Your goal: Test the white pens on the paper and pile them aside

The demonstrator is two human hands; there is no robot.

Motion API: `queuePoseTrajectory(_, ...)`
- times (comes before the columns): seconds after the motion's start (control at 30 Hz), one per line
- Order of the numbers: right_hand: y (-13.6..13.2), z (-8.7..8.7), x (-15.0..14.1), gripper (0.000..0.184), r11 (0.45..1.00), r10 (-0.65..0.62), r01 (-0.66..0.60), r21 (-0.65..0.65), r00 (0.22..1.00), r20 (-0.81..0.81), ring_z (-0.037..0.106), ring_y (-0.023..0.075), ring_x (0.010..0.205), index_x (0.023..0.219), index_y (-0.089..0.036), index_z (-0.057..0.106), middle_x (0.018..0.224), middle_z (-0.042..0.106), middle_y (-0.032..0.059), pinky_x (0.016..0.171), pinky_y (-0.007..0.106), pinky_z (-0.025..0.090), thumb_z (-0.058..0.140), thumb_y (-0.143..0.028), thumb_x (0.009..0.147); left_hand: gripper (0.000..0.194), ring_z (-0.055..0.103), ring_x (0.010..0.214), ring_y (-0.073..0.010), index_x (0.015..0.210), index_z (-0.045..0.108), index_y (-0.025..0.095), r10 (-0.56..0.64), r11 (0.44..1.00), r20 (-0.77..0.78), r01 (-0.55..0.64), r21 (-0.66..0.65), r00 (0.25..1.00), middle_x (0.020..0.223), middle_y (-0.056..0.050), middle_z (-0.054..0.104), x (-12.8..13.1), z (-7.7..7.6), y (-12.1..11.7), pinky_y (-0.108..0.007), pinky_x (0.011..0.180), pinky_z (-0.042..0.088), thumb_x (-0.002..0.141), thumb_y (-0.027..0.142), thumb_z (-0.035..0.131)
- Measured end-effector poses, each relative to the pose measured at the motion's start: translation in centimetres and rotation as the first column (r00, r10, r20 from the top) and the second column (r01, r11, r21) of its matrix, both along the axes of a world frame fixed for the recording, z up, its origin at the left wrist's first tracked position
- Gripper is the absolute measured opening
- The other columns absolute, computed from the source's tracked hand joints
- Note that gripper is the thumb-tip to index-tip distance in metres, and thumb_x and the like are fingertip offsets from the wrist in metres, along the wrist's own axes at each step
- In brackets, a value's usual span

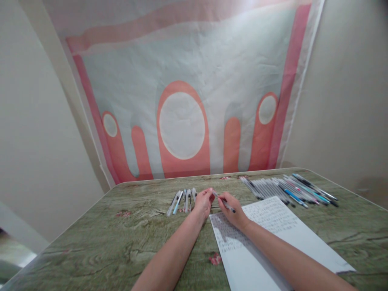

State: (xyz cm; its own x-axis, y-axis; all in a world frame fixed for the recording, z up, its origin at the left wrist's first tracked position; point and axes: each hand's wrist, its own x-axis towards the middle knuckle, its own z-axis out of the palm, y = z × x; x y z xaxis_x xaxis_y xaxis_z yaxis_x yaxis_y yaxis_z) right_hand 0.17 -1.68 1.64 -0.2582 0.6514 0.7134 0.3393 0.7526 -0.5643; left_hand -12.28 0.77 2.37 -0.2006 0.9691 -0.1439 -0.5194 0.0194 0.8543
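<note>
A clear pen (226, 204) with a dark end slants between my two hands above the table. The fingers of my right hand (233, 212) are closed around its barrel, over the top edge of a handwritten sheet of paper (260, 246). My left hand (205, 202) pinches at the pen's far end; its fingertips partly hide that end. Just left of this hand lies a small group of pens (182, 201), one of them light blue.
A wide row of many pens (273, 190), mostly clear with some blue ones, lies at the back right of the wood-patterned table (121, 242). Behind the table's far edge hangs a printed pink and grey backdrop (218, 81), with plain walls either side.
</note>
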Motion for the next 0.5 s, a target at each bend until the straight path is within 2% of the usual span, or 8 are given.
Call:
queuePoseTrajectory(0.1,0.1,-0.1,-0.1,0.017,1.000,-0.018,0.018,-0.020,1.000,-0.012,0.050,0.0149,0.068,0.078,-0.019,0.052,0.072,0.054,0.0027,0.064,0.027,0.039,0.039,-0.028,0.084,0.005,0.054,0.061,-0.0087,0.074,0.059,0.011,-0.028,1.000,-0.014,0.028,0.001,0.999,0.067,-0.003,0.059,0.0,0.3,0.2,-0.021,0.067,0.044,0.072,0.015,0.057)
queuePoseTrajectory(0.17,0.2,0.1,0.0,0.018,0.999,-0.035,0.034,-0.039,0.999,-0.040,0.051,0.0152,0.071,0.080,-0.019,0.053,0.075,0.055,0.0032,0.066,0.027,0.040,0.039,-0.029,0.085,0.014,0.055,0.064,-0.0093,0.086,0.058,0.012,-0.043,0.999,-0.051,0.042,-0.012,0.998,0.074,-0.004,0.060,0.2,0.7,0.0,-0.022,0.068,0.044,0.073,0.017,0.056)
queuePoseTrajectory(0.27,1.1,0.4,0.7,0.021,0.992,-0.117,0.112,-0.057,0.988,-0.097,0.052,0.0161,0.076,0.085,-0.018,0.055,0.080,0.057,0.0047,0.070,0.028,0.040,0.038,-0.031,0.085,0.031,0.057,0.071,-0.0124,0.100,0.054,0.015,-0.084,0.996,-0.308,0.081,-0.021,0.948,0.087,-0.007,0.059,0.6,1.2,-1.2,-0.027,0.072,0.044,0.071,0.022,0.058)
queuePoseTrajectory(0.3,1.6,0.4,1.2,0.022,0.986,-0.159,0.153,-0.061,0.981,-0.108,0.052,0.0166,0.078,0.086,-0.017,0.055,0.082,0.058,0.0053,0.071,0.029,0.040,0.038,-0.031,0.085,0.034,0.056,0.076,-0.0145,0.102,0.054,0.015,-0.112,0.992,-0.467,0.122,-0.008,0.877,0.093,-0.008,0.058,0.8,1.3,-2.1,-0.029,0.075,0.043,0.069,0.023,0.060)
queuePoseTrajectory(0.33,2.2,0.5,1.7,0.022,0.979,-0.201,0.195,-0.064,0.974,-0.106,0.052,0.0172,0.079,0.088,-0.017,0.055,0.084,0.058,0.0059,0.072,0.030,0.040,0.039,-0.032,0.085,0.037,0.056,0.081,-0.0170,0.100,0.055,0.015,-0.129,0.982,-0.636,0.189,0.028,0.761,0.098,-0.010,0.057,0.9,1.3,-3.2,-0.031,0.078,0.042,0.065,0.024,0.063)
queuePoseTrajectory(0.4,3.9,0.4,3.0,0.025,0.961,-0.272,0.268,-0.072,0.961,-0.049,0.052,0.0185,0.083,0.093,-0.016,0.056,0.089,0.058,0.0075,0.074,0.031,0.040,0.040,-0.034,0.083,0.038,0.051,0.096,-0.0226,0.097,0.058,0.017,-0.095,0.923,-0.879,0.373,0.098,0.467,0.104,-0.011,0.055,1.0,1.4,-5.7,-0.035,0.088,0.036,0.062,0.031,0.066)
queuePoseTrajectory(0.47,5.5,0.2,4.5,0.031,0.940,-0.323,0.331,-0.089,0.942,0.094,0.052,0.0198,0.084,0.098,-0.015,0.057,0.091,0.059,0.0091,0.076,0.033,0.040,0.043,-0.038,0.081,0.051,0.045,0.105,-0.0268,0.104,0.056,0.020,-0.052,0.879,-0.981,0.475,0.043,0.186,0.110,-0.010,0.052,0.9,1.5,-8.2,-0.040,0.093,0.030,0.059,0.043,0.066)
queuePoseTrajectory(0.5,6.3,0.0,5.2,0.033,0.926,-0.347,0.366,-0.088,0.921,0.177,0.052,0.0207,0.086,0.099,-0.015,0.058,0.093,0.059,0.0101,0.077,0.034,0.039,0.044,-0.039,0.080,0.061,0.042,0.108,-0.0286,0.108,0.053,0.021,-0.045,0.857,-0.996,0.515,-0.001,0.073,0.115,-0.011,0.050,0.7,1.5,-9.2,-0.041,0.094,0.028,0.056,0.050,0.066)
